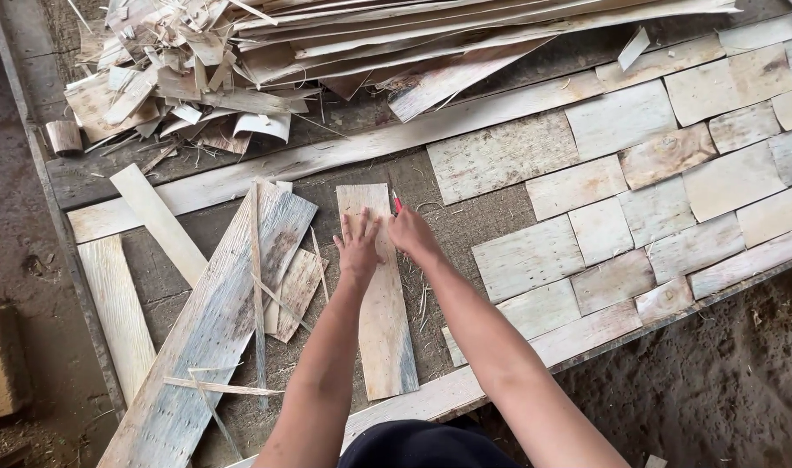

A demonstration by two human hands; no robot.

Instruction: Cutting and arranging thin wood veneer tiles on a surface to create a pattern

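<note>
A narrow sheet of pale wood veneer (386, 321) lies lengthwise on the work table in front of me. My left hand (359, 243) rests flat on its upper part with fingers spread, pressing it down. My right hand (411, 230) sits at the sheet's right edge and grips a small red-handled cutting tool (397, 203), whose tip points away from me along the edge.
Rectangular veneer pieces (626, 186) lie side by side like tiles across the right of the table. A heap of long strips and scraps (240, 61) fills the back. Greyed veneer boards (223, 312) lie at the left. Dirt floor surrounds the table edge (587, 347).
</note>
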